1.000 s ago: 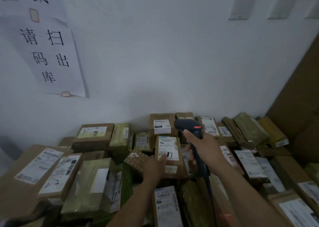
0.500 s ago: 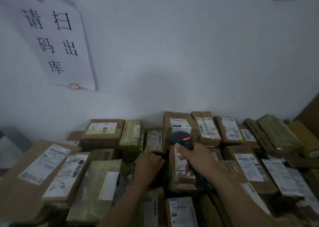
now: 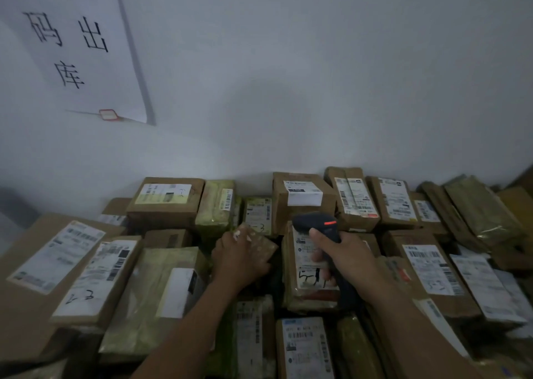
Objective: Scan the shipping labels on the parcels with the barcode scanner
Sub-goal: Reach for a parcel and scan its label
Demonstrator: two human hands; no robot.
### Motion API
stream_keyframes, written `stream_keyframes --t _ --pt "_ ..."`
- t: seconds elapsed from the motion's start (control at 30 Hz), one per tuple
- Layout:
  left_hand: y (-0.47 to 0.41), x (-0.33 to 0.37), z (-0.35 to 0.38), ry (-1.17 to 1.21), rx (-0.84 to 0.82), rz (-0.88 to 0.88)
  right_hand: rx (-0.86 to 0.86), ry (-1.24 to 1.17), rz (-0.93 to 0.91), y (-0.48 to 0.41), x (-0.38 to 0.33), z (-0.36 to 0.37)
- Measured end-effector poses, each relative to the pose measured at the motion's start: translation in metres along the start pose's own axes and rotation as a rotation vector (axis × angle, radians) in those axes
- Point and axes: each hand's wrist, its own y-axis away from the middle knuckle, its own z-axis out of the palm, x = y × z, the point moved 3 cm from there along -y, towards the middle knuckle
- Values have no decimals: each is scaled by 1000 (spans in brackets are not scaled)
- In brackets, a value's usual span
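Head view: my right grip [image 3: 349, 259] is clenched round the dark barcode scanner [image 3: 315, 226] at centre frame, its red light showing, over a labelled parcel [image 3: 305, 266] with handwriting that looks like "5-1". My left grip [image 3: 239, 259] grasps a small spotted brown parcel [image 3: 264, 247] just left of it. A paper sign [image 3: 75, 41] at upper left reads "码出库".
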Motion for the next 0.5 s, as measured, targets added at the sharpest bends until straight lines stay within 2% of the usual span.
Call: stream_keyframes --t 0.13,0.2,0.33,0.43,0.5 --pt "22 -2 -28 194 99 9 -18 55 -49 14 -10 4" --pt "39 3 -46 218 147 65 -24 31 -90 27 -18 5" --pt "81 13 -88 339 228 113 -22 -93 -159 58 -32 6" --pt "118 15 -115 539 311 132 -11 -242 -155 84 -40 5" --pt "145 19 -126 693 305 165 -8 -351 -132 104 -44 3"
